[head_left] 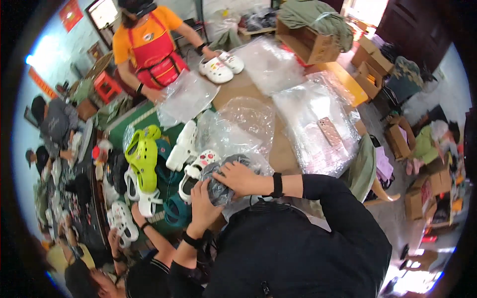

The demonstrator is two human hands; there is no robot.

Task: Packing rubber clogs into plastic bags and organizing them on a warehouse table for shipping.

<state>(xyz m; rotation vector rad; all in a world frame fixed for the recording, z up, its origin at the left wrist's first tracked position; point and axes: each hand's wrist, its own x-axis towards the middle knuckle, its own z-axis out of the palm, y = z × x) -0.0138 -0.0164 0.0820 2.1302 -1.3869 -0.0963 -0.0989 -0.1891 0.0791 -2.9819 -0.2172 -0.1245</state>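
The head view looks down at a table [285,149] full of shoes and plastic bags. The person's left hand [203,206] and right hand [238,178] are both wrapped around a dark shoe [221,187] inside a clear bag [248,161]. The left hand grips the bagged shoe from below, with the fingers curled up around it. The right hand presses on top of it, fingers bent over the bag. So the shoe sits between the two hands, at the near edge of the table, close to the person's chest.

Just to the left of the hands lies a white shoe [196,171] with small coloured charms on it. Beside that lie another white shoe [182,145] and a bright green shoe [142,158]. More clear bags [313,116] are spread across the table, and a phone [330,131] lies on one of them.

Across the table, a person in an orange shirt and red apron [155,54] holds a bag. A pair of white shoes [221,66] lies near that person. Cardboard boxes [310,44] stand at the far end.
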